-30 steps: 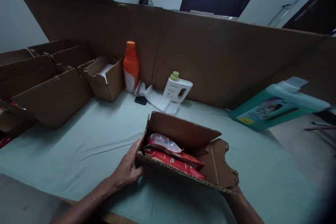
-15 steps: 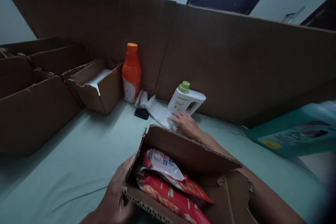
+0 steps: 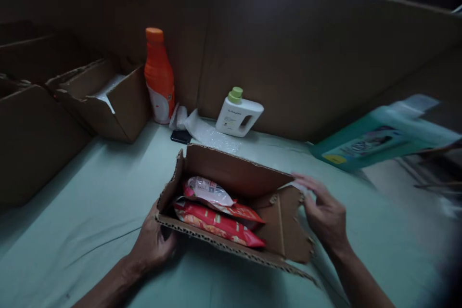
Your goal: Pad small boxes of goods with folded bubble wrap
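An open cardboard box (image 3: 231,168) lies between my hands, tilted so its inside faces me. My left hand (image 3: 153,238) grips its left end, thumb near the front edge and the other fingers hidden behind the wall. At the other end, my right hand (image 3: 323,209) has its fingers on the back right corner, beside the torn side flap (image 3: 294,226); it is slightly blurred. Inside the box, toward the left, are a red snack packet (image 3: 216,224) at the front, an orange-red packet (image 3: 245,211) behind it and a whitish, shiny packet (image 3: 207,190) on top.
Behind the box lie bubble wrap (image 3: 212,138) and a black phone (image 3: 181,136). Beyond stand a white bottle with a green cap (image 3: 234,118) and an orange bottle (image 3: 159,74). A teal bottle (image 3: 375,137) leans at right. Cardboard boxes (image 3: 43,139) occupy the left; a cardboard wall (image 3: 288,57) runs behind.
My right hand has left the bubble wrap by the white bottle and come back to the box's right end. My left hand stays on the box. The view has tipped down and shifted right.
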A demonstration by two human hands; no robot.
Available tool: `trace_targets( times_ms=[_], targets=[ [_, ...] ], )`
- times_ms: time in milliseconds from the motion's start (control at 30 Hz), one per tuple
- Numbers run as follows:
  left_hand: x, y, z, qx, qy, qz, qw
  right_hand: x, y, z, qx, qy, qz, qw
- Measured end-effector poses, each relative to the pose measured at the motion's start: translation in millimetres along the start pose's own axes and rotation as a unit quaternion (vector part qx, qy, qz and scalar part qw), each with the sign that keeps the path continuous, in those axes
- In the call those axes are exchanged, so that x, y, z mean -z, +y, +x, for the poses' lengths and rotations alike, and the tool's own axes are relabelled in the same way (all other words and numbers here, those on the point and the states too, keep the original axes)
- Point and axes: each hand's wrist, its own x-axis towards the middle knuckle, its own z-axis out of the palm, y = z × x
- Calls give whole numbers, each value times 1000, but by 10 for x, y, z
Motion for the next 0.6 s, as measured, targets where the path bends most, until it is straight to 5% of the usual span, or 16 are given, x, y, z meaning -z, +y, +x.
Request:
trace_targets(
  times_ms=[167,233,333,433,600],
  targets=[
    [21,95,-37,-28,32,40,998,446,274,-899,-3,-252,-89,964],
    [29,102,-121,-20,36,48,998,639,194,-908,-13,-328,-87,941],
    [35,95,-250,4,36,55,998,761,5,-586,-18,-321,-53,946],
    [3,79,-332,19,50,49,997,469,-77,-29,12,-269,-25,963],
    [-132,-43,-402,49,110,42,992,-650,-16,837,79,-289,-59,952]
  ],
)
